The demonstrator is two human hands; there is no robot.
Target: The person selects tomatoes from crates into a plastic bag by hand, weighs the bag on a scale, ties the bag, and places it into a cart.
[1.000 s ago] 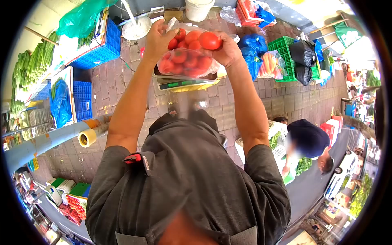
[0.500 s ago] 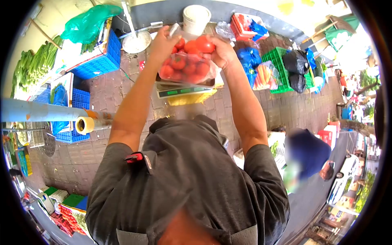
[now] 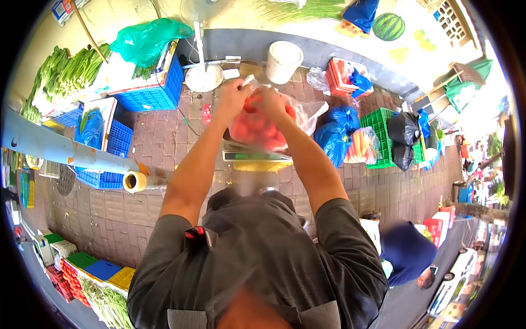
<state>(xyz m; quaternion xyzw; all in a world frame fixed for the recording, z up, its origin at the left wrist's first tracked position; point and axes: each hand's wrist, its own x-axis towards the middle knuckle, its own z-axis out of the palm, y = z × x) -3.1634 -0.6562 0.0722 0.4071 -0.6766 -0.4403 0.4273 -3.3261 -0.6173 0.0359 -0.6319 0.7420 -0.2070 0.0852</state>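
Observation:
A clear plastic bag [image 3: 312,114] full of red tomatoes [image 3: 256,129] rests over a weighing scale [image 3: 257,156], whose front edge shows below it. At the upper left of the bag's mouth, my left hand [image 3: 234,100] is closed on the plastic, with a white bunched end sticking up by its fingers. Right beside it, my right hand [image 3: 272,103] is bent over the mouth, its fingers closed at the plastic and partly hidden. Tomatoes show just under both hands.
A white bucket [image 3: 284,61] and a round white stand base [image 3: 204,78] are beyond the bag. Blue bags [image 3: 335,134] and a green crate [image 3: 378,122] stand right. Left are blue crates [image 3: 150,93] and a pole [image 3: 66,145]. A person [image 3: 406,252] is lower right.
The tomato in my right hand is no longer seen there. That hand has moved left to the bag's mouth, near my left hand. The bag's plastic now spreads out rightward.

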